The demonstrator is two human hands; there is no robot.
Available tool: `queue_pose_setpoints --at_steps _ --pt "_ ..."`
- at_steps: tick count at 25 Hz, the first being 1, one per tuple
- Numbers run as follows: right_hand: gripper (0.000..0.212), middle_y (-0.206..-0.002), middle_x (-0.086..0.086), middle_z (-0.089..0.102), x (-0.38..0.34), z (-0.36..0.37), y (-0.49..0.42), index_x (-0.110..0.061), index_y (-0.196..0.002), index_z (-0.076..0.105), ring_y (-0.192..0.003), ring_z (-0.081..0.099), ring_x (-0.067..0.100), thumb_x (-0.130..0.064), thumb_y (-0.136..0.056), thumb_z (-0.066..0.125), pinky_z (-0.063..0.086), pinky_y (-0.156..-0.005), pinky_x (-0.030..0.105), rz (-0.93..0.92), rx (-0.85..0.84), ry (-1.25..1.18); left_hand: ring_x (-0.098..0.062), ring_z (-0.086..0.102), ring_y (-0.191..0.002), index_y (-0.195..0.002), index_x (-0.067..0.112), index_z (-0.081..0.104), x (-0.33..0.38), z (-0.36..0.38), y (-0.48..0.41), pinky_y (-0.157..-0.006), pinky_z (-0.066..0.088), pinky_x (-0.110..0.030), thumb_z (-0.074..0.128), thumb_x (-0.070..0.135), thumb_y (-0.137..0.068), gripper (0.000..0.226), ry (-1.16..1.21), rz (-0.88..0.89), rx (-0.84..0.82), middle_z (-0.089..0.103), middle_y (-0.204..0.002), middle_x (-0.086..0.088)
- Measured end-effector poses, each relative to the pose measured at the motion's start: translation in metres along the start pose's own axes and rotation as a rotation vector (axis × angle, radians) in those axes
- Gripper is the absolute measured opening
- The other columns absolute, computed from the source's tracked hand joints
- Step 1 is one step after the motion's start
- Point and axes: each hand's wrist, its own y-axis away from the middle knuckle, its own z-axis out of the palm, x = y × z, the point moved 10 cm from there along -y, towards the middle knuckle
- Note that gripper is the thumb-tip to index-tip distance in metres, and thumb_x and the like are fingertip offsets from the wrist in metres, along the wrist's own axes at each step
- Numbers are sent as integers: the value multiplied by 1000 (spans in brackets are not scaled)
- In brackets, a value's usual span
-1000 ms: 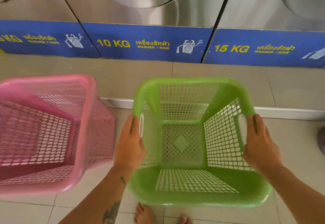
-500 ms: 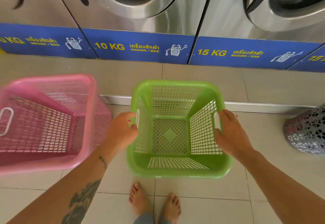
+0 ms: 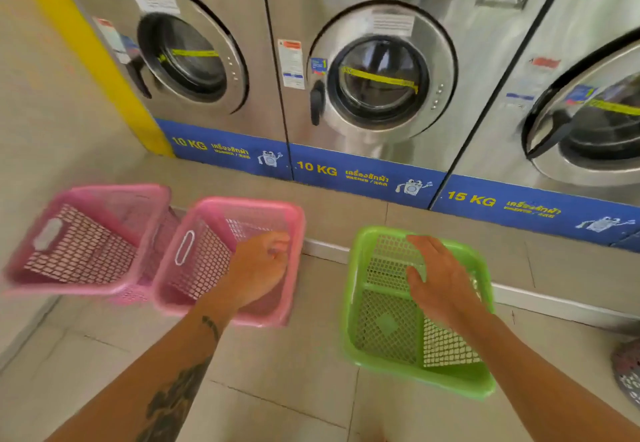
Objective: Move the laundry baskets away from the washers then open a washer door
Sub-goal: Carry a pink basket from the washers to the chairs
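Note:
A green laundry basket (image 3: 384, 330) stands on the floor tiles to the right, below the step in front of the washers. My right hand (image 3: 440, 282) hovers over it with fingers spread, holding nothing. Two pink baskets stand to the left: the nearer pink basket (image 3: 207, 268) and the far-left pink basket (image 3: 79, 251). Over the right side of the nearer pink one is my left hand (image 3: 259, 265), its fingers loosely curled; blur hides whether it touches the rim. The left washer door (image 3: 187, 57), the middle washer door (image 3: 381, 77) and the 15 KG washer door (image 3: 595, 129) are closed.
A raised tiled step with a white edge (image 3: 554, 299) runs along the washers' base. A grey perforated basket (image 3: 628, 375) pokes in at the right edge. A beige wall with a yellow stripe (image 3: 90, 46) closes the left side.
Both hands have let go of the green basket, which now stands on the floor to the right. My left hand moved left over a pink basket. The view lifted to show the washer doors.

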Motion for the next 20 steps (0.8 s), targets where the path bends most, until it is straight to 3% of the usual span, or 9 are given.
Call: queue_pose_setpoints --at_steps 2,4,6,9,11,14,17,20 --pt "49 -133 5 55 -69 0 -7 -15 -132 52 -117 54 30 -11 -83 61 43 -98 39 -68 3 -9 -9 66 -87 -114 18 66 -14 -72 15 -80 52 -23 54 9 -88 30 -12 28 87 71 -106 2" --pt "50 -133 5 54 -143 9 -12 -13 -132 51 -117 54 29 -10 -83 58 45 -97 42 -139 14 -15 -14 66 -80 -100 10 70 -38 -144 36 -84 53 -31 54 8 -85 22 -75 71 181 73 -95 -3" --pt "52 -132 7 54 -212 25 -14 -11 -132 51 -119 53 29 -6 -81 58 43 -100 43 -206 33 -36 -6 62 -72 -96 17 70 -71 -203 59 -88 49 -31 54 16 -86 19 -170 47 214 71 -84 7" --pt "53 -128 11 56 -311 63 -17 -7 -132 52 -120 52 30 -1 -80 59 33 -103 29 -306 14 -63 -14 59 -73 -83 23 63 -121 -272 90 -70 49 -24 39 36 -83 27 -280 32 188 65 -79 8" --pt "55 -129 12 55 -362 87 -20 -6 -134 51 -121 51 30 -1 -80 58 31 -103 27 -323 -8 -95 -15 60 -82 -96 23 64 -148 -306 104 -75 49 -24 44 30 -88 23 -348 20 190 66 -89 8" --pt "55 -137 4 49 -427 127 -25 -13 -138 46 -127 47 23 -10 -83 52 36 -107 37 -355 -81 -121 -15 58 -83 -111 21 68 -187 -361 117 -75 45 -23 50 11 -87 32 -165 -54 321 62 -94 10" --pt "57 -143 3 44 -475 167 -43 -14 -142 40 -130 43 20 -14 -87 50 32 -109 32 -382 -157 -96 -13 58 -86 -114 22 66 -219 -385 106 -81 48 -25 51 11 -87 33 -148 -79 318 58 -99 11" --pt "60 -146 6 41 -503 213 -68 -12 -145 37 -132 40 21 -12 -87 51 28 -109 28 -370 -231 -82 -13 61 -84 -107 24 65 -255 -401 86 -73 52 -22 50 10 -88 28 -87 -140 337 61 -95 11"
